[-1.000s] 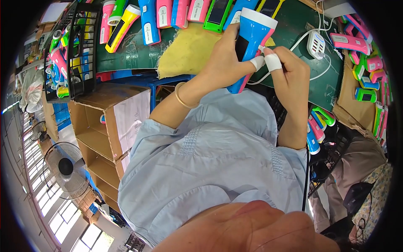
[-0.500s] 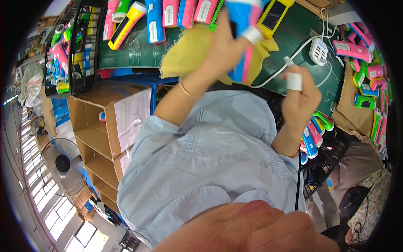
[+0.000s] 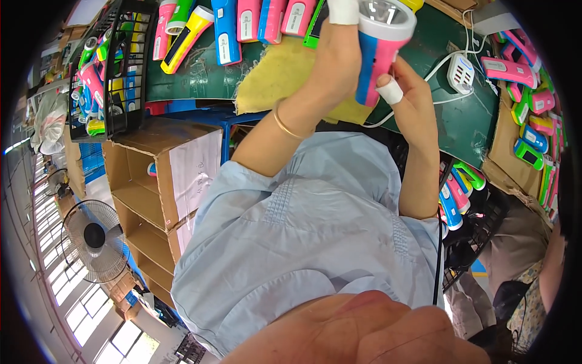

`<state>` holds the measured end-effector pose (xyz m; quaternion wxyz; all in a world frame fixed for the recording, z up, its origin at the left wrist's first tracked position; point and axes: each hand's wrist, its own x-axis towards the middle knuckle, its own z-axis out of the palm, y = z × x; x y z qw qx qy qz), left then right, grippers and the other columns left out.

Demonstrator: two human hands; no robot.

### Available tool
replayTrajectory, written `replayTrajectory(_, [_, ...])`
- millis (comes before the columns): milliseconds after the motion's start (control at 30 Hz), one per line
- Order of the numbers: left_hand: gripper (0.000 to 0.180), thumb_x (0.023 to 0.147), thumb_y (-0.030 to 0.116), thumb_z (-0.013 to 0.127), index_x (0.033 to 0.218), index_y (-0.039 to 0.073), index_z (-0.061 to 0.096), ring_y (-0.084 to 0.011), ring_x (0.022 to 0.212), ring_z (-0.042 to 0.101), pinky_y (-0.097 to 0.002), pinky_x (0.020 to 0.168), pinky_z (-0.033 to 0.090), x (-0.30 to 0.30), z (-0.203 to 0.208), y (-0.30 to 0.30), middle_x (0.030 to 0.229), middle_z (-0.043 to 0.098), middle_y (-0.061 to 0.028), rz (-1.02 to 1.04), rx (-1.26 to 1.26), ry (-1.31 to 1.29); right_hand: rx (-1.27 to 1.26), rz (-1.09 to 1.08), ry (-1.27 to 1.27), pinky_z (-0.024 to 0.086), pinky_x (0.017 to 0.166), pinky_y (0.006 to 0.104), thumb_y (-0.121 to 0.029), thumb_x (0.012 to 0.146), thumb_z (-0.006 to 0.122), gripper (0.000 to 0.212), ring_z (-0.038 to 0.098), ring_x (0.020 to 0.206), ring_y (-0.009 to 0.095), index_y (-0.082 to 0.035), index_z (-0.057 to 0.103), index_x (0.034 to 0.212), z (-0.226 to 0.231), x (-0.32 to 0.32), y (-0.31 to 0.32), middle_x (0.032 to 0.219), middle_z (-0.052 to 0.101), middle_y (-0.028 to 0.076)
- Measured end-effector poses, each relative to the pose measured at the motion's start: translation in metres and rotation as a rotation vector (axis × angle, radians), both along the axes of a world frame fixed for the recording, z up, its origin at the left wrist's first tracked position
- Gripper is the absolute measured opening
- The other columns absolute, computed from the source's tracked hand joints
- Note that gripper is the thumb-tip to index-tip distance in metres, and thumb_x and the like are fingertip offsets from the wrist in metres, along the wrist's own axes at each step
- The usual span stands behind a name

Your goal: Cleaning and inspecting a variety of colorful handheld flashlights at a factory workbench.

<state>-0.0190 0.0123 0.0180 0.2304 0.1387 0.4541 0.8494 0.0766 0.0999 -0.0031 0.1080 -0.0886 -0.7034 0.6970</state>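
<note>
A pink and blue flashlight (image 3: 379,59) with a white rim round its clear lens stands tilted above the table, lens end up. My left hand (image 3: 339,64) is closed round its left side. White tape wraps one finger, and most of the fingertips are hidden. At the flashlight's lower right side is my right hand (image 3: 415,100), thumb and fingers drawn together against the body. Its thumb carries white tape too; whatever lies in the pinch is hidden. Beneath both hands a yellow cloth (image 3: 267,79) covers part of the green tabletop (image 3: 188,85).
Several coloured flashlights (image 3: 227,33) line the far side. A white multi-port charger (image 3: 461,74) with white cables sits at right, beside a cardboard box (image 3: 506,139) of flashlights. At left are a black crate (image 3: 124,73), cardboard shelving (image 3: 142,200) and a fan (image 3: 94,236).
My right hand has moved up and left to the flashlight's side from beside the charger, where it pinched a small pale tip. The flashlight has shifted right, its lens now showing.
</note>
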Motion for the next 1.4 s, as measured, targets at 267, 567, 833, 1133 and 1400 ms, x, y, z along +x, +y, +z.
replayTrajectory(267, [0.051,0.096,0.045,0.026,0.090,0.003,0.055,-0.0173,0.061,0.058,-0.0302,0.057,0.049,-0.001,0.018,0.003,0.073,0.059,-0.0076,0.011,-0.078,0.051,-0.122,0.106,0.023,0.038,0.088,0.0263,-0.024,0.084,0.063,0.037,0.050,0.095,0.011,0.003,0.058,0.109,0.000,0.002,0.008,0.102,0.058,0.004])
replayTrajectory(567, [0.041,0.093,0.028,0.029,0.089,-0.001,0.057,-0.0223,0.061,0.058,-0.0326,0.057,0.046,-0.006,-0.016,0.011,0.069,0.060,-0.0107,0.363,-0.387,0.562,-0.235,0.042,-0.024,0.039,0.087,0.0268,-0.029,0.084,0.064,0.040,0.052,0.092,0.011,0.002,0.060,0.110,-0.022,-0.004,0.014,0.099,0.060,0.004])
replayTrajectory(833, [0.058,0.092,0.049,0.023,0.083,0.002,0.057,-0.0221,0.053,0.056,-0.0303,0.051,0.048,-0.025,-0.005,0.021,0.068,0.060,-0.0115,-0.153,-0.015,-0.323,-0.236,0.074,-0.164,0.036,0.060,0.0210,-0.040,0.090,0.051,0.046,0.046,0.072,0.006,0.001,0.057,0.111,-0.028,-0.002,0.016,0.086,0.056,-0.001])
replayTrajectory(1133, [0.063,0.089,0.060,0.025,0.096,0.005,0.054,-0.0209,0.066,0.056,-0.0341,0.061,0.048,-0.012,-0.018,0.011,0.074,0.057,-0.0083,-0.119,0.240,-0.296,0.363,-0.368,0.093,0.048,0.065,0.0299,-0.022,0.075,0.071,0.038,0.059,0.078,0.021,0.002,0.055,0.100,-0.001,0.004,-0.007,0.093,0.060,0.012])
replayTrajectory(1400, [0.074,0.087,0.061,0.018,0.082,-0.002,0.057,-0.0217,0.051,0.052,-0.0304,0.046,0.043,-0.005,-0.019,0.012,0.063,0.057,-0.0114,-0.161,0.290,-0.237,-0.340,0.000,-0.069,0.039,0.084,0.0251,-0.020,0.074,0.072,0.046,0.053,0.094,0.014,0.005,0.056,0.109,-0.020,-0.005,0.018,0.099,0.058,0.007])
